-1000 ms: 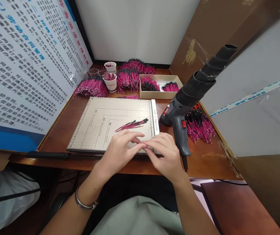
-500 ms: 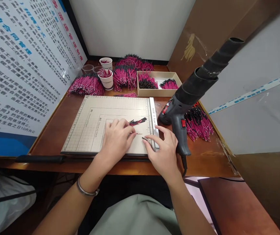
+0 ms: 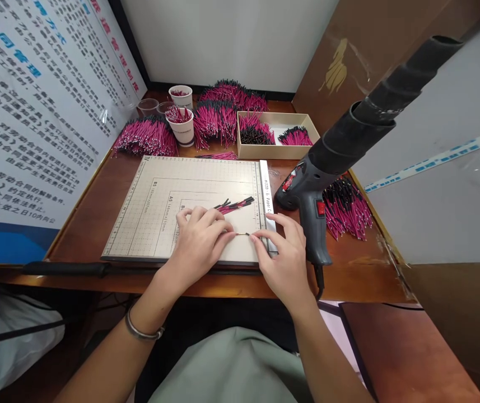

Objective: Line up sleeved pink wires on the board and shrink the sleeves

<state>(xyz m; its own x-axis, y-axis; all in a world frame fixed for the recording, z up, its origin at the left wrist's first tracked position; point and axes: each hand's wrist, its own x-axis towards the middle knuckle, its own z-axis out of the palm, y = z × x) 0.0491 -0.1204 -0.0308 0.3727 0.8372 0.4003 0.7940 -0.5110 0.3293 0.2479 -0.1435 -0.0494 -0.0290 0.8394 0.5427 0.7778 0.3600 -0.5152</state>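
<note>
Over the paper cutter's board (image 3: 139, 224), my left hand (image 3: 200, 235) is closed, pinching a thin wire (image 3: 240, 234) whose bare-looking end points right. My right hand (image 3: 284, 252) pinches a short piece of black tubing (image 3: 247, 234) between thumb and forefinger. The wire's end meets the tubing; how far it reaches inside is too small to tell. Just beyond my left fingers lies a small bunch of pink wires with black sleeves (image 3: 240, 205), partly hidden by that hand.
A heat gun (image 3: 315, 224) stands upright at the right, wires (image 3: 346, 207) piled behind it. Paper cups (image 3: 181, 134), wire heaps (image 3: 145, 137) and a shallow box (image 3: 279, 151) line the back. The cutter's black handle (image 3: 65, 268) lies along the front edge.
My right hand has brought the black tubing level and to the wire's tip; before, they were apart. The view has shifted slightly.
</note>
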